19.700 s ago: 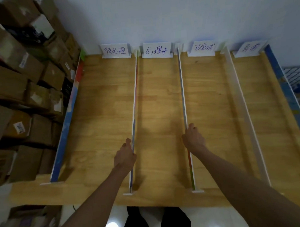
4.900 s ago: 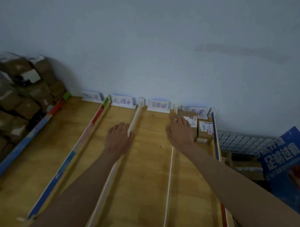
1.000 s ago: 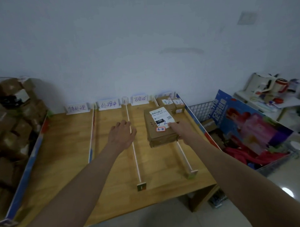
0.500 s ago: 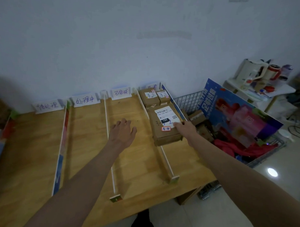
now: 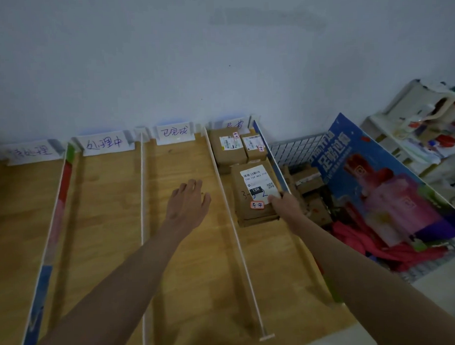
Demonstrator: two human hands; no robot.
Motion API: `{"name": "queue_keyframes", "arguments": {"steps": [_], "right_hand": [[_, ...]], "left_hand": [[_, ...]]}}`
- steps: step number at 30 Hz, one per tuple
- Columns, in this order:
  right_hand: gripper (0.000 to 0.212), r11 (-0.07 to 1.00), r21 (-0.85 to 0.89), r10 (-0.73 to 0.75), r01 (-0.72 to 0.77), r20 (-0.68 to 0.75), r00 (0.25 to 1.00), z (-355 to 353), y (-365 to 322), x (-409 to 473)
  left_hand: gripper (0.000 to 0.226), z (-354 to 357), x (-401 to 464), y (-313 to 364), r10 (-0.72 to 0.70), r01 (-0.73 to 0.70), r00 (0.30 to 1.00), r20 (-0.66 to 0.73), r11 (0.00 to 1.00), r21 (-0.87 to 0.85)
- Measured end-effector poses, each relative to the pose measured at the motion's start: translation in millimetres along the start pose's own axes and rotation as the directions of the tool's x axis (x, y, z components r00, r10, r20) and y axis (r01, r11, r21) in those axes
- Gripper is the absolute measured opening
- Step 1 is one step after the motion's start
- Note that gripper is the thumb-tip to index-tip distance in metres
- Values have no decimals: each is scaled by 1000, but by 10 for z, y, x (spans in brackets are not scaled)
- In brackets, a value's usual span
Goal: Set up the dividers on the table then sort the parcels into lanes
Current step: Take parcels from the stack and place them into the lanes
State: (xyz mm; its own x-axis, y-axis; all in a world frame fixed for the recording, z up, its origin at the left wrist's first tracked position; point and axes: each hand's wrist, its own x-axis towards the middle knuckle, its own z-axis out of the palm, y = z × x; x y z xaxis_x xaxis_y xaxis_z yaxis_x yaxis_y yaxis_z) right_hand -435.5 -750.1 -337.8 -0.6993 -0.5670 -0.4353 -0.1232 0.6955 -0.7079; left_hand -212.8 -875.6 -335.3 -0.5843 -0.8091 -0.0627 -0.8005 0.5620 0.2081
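A brown parcel (image 5: pixel 251 212) with a white label lies in the rightmost lane of the wooden table (image 5: pixel 107 228). My right hand (image 5: pixel 284 205) grips its near right corner. Behind it, at the lane's far end, stand two smaller parcels (image 5: pixel 226 146) side by side. My left hand (image 5: pixel 187 203) hovers open over the third lane, fingers spread, holding nothing. White upright dividers (image 5: pixel 236 223) run front to back and split the table into lanes. Handwritten lane signs (image 5: pixel 174 133) lean against the wall.
A wire basket (image 5: pixel 295 146) with more parcels (image 5: pixel 308 181) and red cloth sits to the right of the table. A blue poster board (image 5: pixel 392 192) leans there. A white shelf (image 5: pixel 426 129) with clutter stands at the far right.
My right hand has carried the labelled parcel from over the third lane across the divider into the rightmost lane. My view swung right, away from the box stack at the left.
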Motion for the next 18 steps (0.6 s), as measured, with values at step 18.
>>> {"name": "queue_keyframes", "arguments": {"steps": [18], "right_hand": [[37,999,-35,-3,10,196,981,497,186,1233]], "left_hand": [[48,632,595,-94,-118,117,991,55,993,23]]}}
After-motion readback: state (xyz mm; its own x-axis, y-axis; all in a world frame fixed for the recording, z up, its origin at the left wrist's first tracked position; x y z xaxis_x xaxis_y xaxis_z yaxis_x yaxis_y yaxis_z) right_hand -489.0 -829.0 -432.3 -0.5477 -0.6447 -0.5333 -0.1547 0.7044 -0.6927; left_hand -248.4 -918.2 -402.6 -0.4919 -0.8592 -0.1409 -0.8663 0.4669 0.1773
